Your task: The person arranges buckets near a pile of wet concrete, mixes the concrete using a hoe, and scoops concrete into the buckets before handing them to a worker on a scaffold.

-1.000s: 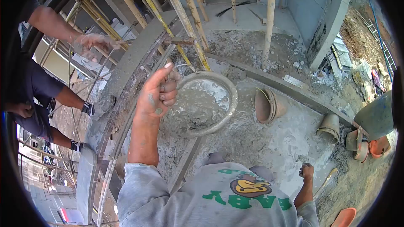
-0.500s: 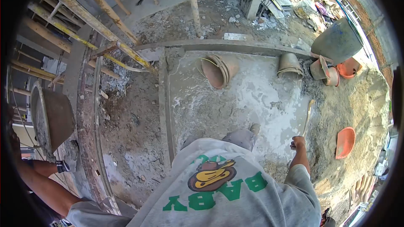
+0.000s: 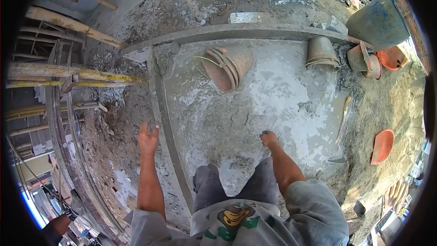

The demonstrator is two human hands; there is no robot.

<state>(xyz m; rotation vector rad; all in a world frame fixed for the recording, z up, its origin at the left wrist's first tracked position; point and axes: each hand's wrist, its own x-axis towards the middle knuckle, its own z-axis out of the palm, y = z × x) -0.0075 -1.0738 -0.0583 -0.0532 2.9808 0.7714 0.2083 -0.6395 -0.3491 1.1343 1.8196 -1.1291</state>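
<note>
Beside the left hand (image 3: 148, 140) runs a narrow, straight grey strip (image 3: 162, 109).

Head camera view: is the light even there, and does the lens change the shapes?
Not even: in the head view, the sandy ground at right is sunlit, the space behind the poles is darker, and a lower-left strip glares bluish white; in that same view, the corners are black and the long ledge looks bowed, probably by the wide lens.

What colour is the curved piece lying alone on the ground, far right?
The curved piece is orange-red; it shows best in the head view.
</note>
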